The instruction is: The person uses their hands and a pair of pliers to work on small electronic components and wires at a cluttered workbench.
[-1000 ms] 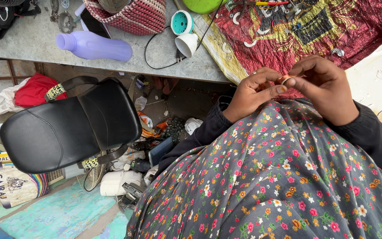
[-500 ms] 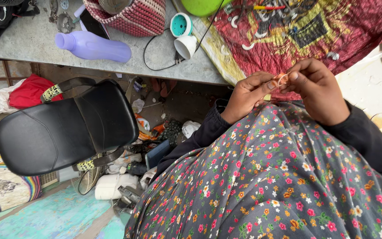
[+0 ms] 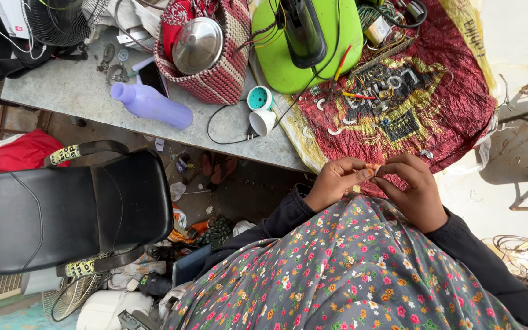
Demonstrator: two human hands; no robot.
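**Both hands pinch one small piece at the bench edge**

Your left hand [image 3: 336, 182] and right hand [image 3: 414, 192] meet fingertip to fingertip, both pinched narrowly on a tiny pale piece [image 3: 375, 169] (too small to tell what it is). You hold it above your lap, just in front of the near edge of the bench [image 3: 62, 91], over the rim of the red cloth [image 3: 459, 116].

Your flowered garment [image 3: 349, 275] fills the lower frame under your wrists. On the cloth lie wires and small parts; a green appliance [image 3: 276, 55] sits at its far side. To its left stand a woven basket [image 3: 221, 79] holding a steel lid [image 3: 198, 44], a lilac bottle [image 3: 151, 105] on its side, and two small cups [image 3: 260, 110] by a black cord. A fan [image 3: 62, 21] sits at the bench's far corner.

A black chair [image 3: 62, 214] stands on your left, with clutter on the floor beneath the bench.
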